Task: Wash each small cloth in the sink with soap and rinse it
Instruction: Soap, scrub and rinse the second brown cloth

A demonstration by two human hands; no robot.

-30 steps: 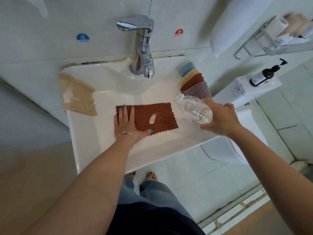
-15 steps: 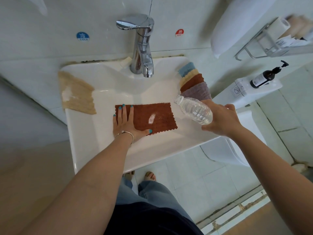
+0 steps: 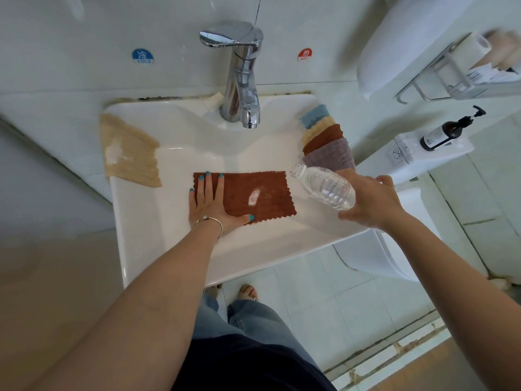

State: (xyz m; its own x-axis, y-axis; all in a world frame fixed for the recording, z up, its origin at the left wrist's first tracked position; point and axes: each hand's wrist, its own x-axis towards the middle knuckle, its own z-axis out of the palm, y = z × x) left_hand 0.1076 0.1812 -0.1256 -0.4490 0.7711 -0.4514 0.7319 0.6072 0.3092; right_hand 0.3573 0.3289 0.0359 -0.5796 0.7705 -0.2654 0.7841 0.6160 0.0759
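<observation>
Centrally, one rust cloth [image 3: 253,194] spread flat in the sink [image 3: 169,249], pinned by the left hand [image 3: 210,206] with fingers straight, one clear bottle [image 3: 324,187] gripped by the right hand [image 3: 372,201], four cloths [image 3: 324,136] stacked on the rim, one beige cloth [image 3: 129,153] at left, positions unchanged from before.

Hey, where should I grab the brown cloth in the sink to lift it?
Probably the right edge of the brown cloth, pinched from the right. It lies flat, the left hand presses its left end, and the right side is bare and scalloped.
</observation>
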